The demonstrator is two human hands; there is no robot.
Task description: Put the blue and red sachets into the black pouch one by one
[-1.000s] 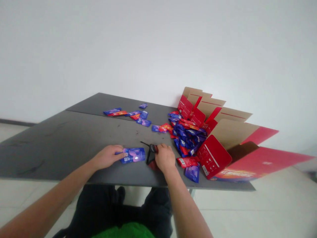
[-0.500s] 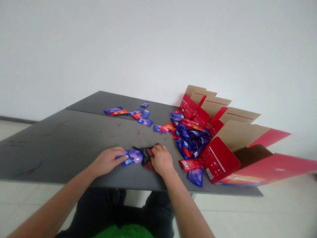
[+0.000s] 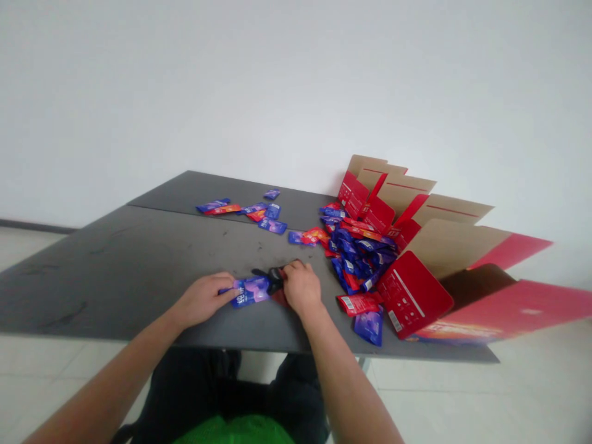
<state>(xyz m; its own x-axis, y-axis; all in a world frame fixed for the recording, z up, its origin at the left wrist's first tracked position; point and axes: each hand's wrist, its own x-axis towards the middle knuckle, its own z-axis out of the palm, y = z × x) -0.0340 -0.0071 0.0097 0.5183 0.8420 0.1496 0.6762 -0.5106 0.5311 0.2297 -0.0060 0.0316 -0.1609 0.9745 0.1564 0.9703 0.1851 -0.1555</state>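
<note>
My left hand (image 3: 206, 300) pinches the left end of a blue-purple foil packet (image 3: 252, 290), which lies nearly flat above the front of the table. My right hand (image 3: 302, 286) is closed around a black hand tool (image 3: 276, 279) with two narrow arms; its exact kind is unclear. The tool's black part meets the packet's right end. Dark reddish material shows beside my right fingers, partly hidden by them. To the right of that hand lie a red packet (image 3: 359, 303) and another blue-purple packet (image 3: 369, 325).
A heap of blue and red packets (image 3: 354, 256) spills from open red cardboard boxes (image 3: 415, 295) along the table's right side. Several loose packets (image 3: 272, 226) lie farther back on the dark grey table (image 3: 152, 259). A white wall (image 3: 259, 86) rises behind.
The black tool has swung left from beside the packet onto its right end, and its arms have come closer together. My left hand keeps its pinch. The view has shifted slightly.
</note>
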